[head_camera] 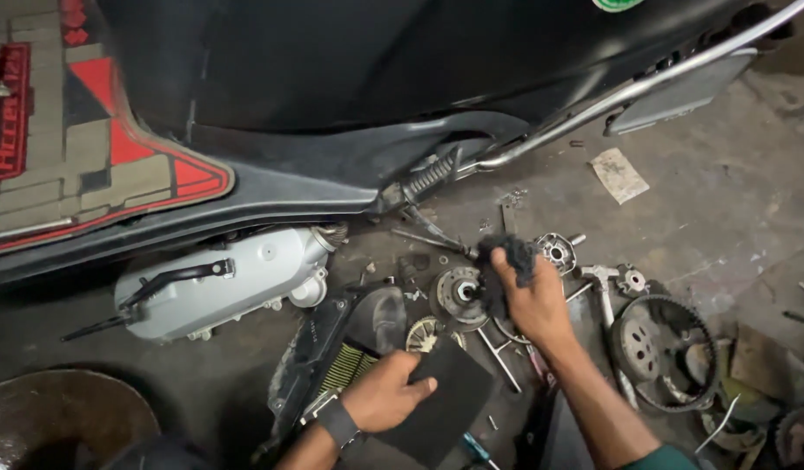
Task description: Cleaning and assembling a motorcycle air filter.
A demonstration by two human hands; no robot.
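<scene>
Black rag (506, 261) bunched in my right hand (534, 300), pressed on the round metal part (458, 294) on the floor; left hand (386, 392) pins the dark foam sheet (441, 399). Risk: rag snags, part skids into loose bits.

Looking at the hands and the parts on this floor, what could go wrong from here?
1. The right hand presses a dark rag on the round metal part; fibres might snag or stay in it.
2. Small loose parts, such as the bolt, lie on the dirty floor and could be lost or kicked.
3. The left hand rests on a black sheet that might slip.
</scene>
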